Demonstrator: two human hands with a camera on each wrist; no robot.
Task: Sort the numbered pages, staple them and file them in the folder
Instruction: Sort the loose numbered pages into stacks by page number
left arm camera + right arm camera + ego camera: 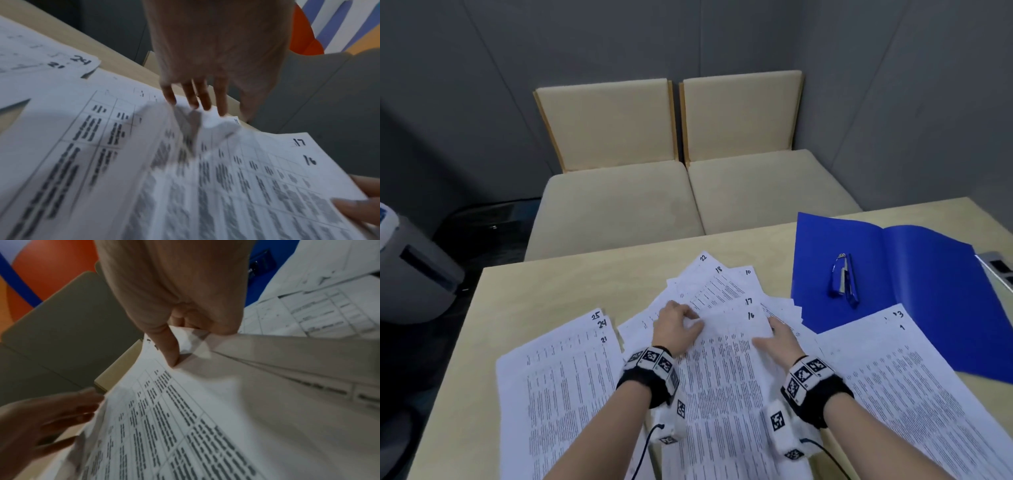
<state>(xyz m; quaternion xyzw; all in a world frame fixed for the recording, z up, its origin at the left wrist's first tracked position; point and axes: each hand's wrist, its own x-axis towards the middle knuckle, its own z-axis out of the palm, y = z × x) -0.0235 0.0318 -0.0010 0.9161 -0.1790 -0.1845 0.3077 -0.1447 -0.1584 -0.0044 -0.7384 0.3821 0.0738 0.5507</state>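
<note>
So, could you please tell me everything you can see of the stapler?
The stapler is a slim, hand-held one with a glossy blue body and a silver metal top and magazine. It lies on its side on the open blue folder, on the folder's left half, its length running away from the person. Nothing but the folder touches it; both hands are busy with the pages. Whether it holds staples cannot be told.
</note>
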